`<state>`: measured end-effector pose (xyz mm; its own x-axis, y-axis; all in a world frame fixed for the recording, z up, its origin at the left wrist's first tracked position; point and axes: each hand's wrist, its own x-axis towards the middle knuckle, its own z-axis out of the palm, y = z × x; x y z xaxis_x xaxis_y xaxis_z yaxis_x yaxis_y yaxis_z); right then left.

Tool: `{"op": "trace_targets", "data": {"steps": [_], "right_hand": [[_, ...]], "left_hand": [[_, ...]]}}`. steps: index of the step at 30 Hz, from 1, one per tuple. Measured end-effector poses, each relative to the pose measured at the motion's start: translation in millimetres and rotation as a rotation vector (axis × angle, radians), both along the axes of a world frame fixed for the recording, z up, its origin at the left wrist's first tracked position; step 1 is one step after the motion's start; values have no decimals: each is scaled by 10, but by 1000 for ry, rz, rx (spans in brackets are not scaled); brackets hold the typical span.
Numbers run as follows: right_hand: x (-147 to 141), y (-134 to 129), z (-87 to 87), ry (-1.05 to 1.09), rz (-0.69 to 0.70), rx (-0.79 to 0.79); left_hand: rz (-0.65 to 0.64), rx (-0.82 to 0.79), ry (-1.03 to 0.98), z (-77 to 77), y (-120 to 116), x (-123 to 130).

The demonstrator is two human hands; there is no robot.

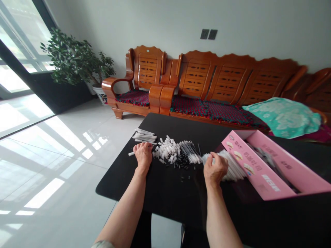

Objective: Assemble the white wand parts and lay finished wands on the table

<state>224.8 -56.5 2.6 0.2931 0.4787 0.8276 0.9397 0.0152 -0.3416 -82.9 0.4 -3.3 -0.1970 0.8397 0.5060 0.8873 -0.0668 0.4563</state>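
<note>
My left hand [143, 154] is closed around a slim white pen-like tube [131, 154], whose end sticks out on the left. Just behind it lies a stack of similar white tubes [144, 136]. To its right is a heap of short white caps [168, 150], with small black plugs [183, 161] scattered beside them. Thin grey rods with white ends [190, 151], like pen refills, lie in a bunch in the middle. My right hand [215, 168] rests at a pile of translucent white tubes [234, 168], fingers curled together; what they pinch is hidden.
An open pink box [258, 177] with printed sides stands at the right of the black table [165, 196], with grey plastic wrapping inside. Behind are a wooden sofa [229, 79], a turquoise cloth [283, 117] and a potted plant [77, 60].
</note>
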Motion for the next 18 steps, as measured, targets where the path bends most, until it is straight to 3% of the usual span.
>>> {"op": "trace_targets", "data": {"steps": [2,6,10,15,18], "right_hand": [[-145,-6,44,5,145,18],[-498,-16,121,69,483,-71],[-706,-20,164,87,641,-215],[-741,-15,169,145,760,-278],[-724,-17,149,240,766,-245]], "left_hand": [[-77,106,-15,82,-55,95],[-383,261,-22,242,-227,388],[-604,294,2,308,-337,625],[-724,321,-25,296,-333,697],[-663,325,-151,279,-328,667]]}}
